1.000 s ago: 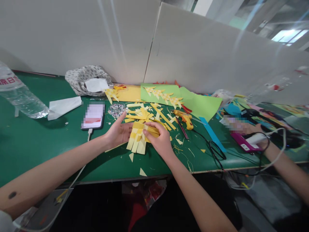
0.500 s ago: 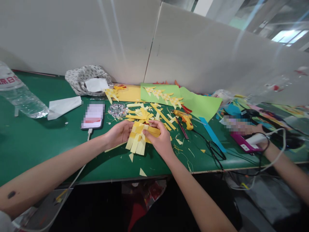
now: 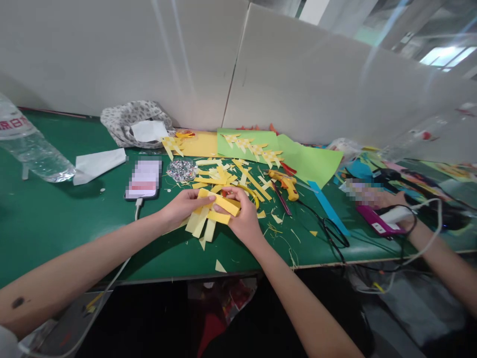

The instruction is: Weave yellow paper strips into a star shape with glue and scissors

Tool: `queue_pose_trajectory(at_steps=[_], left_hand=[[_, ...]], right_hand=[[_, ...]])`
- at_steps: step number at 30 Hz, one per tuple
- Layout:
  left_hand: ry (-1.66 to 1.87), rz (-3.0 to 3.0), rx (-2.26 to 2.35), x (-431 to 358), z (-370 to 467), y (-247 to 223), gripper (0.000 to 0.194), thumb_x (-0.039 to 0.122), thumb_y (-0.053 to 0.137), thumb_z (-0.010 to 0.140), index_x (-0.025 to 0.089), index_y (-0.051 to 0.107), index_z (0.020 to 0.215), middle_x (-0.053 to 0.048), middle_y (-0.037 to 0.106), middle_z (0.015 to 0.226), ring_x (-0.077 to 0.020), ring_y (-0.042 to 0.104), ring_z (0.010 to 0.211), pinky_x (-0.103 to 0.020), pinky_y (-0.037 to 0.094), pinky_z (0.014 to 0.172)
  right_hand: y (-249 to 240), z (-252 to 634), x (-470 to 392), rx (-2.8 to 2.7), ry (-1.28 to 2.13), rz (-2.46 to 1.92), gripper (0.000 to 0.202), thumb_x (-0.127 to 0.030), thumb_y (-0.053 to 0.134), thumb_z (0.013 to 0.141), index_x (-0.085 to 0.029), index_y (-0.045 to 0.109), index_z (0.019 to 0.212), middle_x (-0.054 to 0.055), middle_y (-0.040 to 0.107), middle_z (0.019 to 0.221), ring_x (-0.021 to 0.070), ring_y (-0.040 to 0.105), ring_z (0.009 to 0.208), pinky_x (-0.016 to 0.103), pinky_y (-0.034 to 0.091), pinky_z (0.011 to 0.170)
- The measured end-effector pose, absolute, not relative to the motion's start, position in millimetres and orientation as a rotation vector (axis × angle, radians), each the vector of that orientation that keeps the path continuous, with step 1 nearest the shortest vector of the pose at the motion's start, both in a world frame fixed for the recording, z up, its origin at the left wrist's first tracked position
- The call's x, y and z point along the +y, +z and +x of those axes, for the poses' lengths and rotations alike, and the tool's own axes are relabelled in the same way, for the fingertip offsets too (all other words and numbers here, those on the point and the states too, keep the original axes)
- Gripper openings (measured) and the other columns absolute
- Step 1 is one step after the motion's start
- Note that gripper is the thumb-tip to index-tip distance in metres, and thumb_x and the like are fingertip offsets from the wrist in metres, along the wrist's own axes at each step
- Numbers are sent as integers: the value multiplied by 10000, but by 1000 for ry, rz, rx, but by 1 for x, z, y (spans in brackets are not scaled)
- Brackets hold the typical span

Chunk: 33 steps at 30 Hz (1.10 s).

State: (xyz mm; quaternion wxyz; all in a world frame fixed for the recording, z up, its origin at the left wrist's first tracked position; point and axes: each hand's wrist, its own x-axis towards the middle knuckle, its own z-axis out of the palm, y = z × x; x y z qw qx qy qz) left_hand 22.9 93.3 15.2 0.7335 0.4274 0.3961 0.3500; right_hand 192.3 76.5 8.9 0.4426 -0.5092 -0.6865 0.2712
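Between my two hands is a piece woven from yellow and pale-yellow paper strips (image 3: 203, 214). My left hand (image 3: 182, 206) pinches its left side, the thumb lying on top. On the right, my right hand (image 3: 244, 211) has its fingers closed round the darker yellow strip ends. Pale strip ends fan out downward below my fingers. Just beyond my hands lies a heap of loose yellow paper strips (image 3: 218, 175). Several finished-looking woven yellow fish shapes (image 3: 257, 149) rest on light green paper (image 3: 309, 159) at the back.
A phone (image 3: 143, 180) on a white cable lies left, near a bag of beads (image 3: 182, 170) and a water bottle (image 3: 33, 144). Rightward are a yellow glue gun (image 3: 285, 185), a dark red pen-like tool (image 3: 281, 199), a blue strip (image 3: 328, 208) and another person's hand (image 3: 387, 199).
My left thumb has come over the top of the woven piece. The darker yellow strips now lie across its front, and the pale ends have shifted slightly left.
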Motion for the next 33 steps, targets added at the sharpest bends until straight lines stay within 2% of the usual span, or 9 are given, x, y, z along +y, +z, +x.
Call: queue_pose_trajectory(at_steps=[4, 12, 20, 26, 30, 33], left_hand=[[823, 927, 937, 93, 24, 18, 197, 324, 667, 731, 145, 644, 810, -58, 699, 791, -128, 624, 582, -228, 502, 530], [847, 889, 973, 94, 25, 19, 195, 309, 667, 735, 157, 637, 853, -57, 707, 820, -148, 648, 631, -249, 522, 574], [820, 866, 853, 94, 25, 17, 207, 268, 647, 765, 135, 620, 921, -92, 703, 895, -170, 669, 735, -273, 548, 678], [874, 869, 867, 94, 26, 18, 208, 206, 684, 726, 146, 626, 916, -83, 691, 981, -162, 668, 751, -265, 550, 686], [929, 872, 890, 97, 22, 16, 260, 250, 688, 723, 144, 629, 953, -93, 689, 991, -169, 668, 770, -256, 556, 672], [981, 838, 907, 100, 20, 15, 285, 258, 691, 718, 133, 633, 968, -105, 684, 1006, -179, 663, 823, -242, 556, 690]], right_hand=[[14, 193, 75, -1694, 695, -1230, 386, -179, 610, 634, -233, 519, 1006, 35, 592, 952, 194, 575, 899, 345, 481, 792], [12, 194, 76, -1590, 835, -1245, 317, -314, 621, 688, -234, 533, 982, 35, 600, 1014, 195, 591, 907, 342, 491, 782], [7, 195, 82, -1569, 777, -1323, 417, -341, 674, 635, -242, 522, 1010, 40, 614, 1010, 216, 600, 913, 376, 482, 791], [6, 194, 82, -1511, 778, -1352, 549, -348, 720, 585, -242, 482, 1069, 50, 600, 1002, 209, 609, 883, 374, 491, 788], [8, 191, 82, -1371, 964, -1256, 538, -386, 694, 632, -241, 444, 1085, 58, 606, 1040, 202, 618, 903, 368, 498, 807], [14, 188, 80, -1248, 1184, -1177, 484, -433, 637, 690, -243, 421, 1080, 46, 643, 979, 209, 635, 890, 393, 506, 810]])
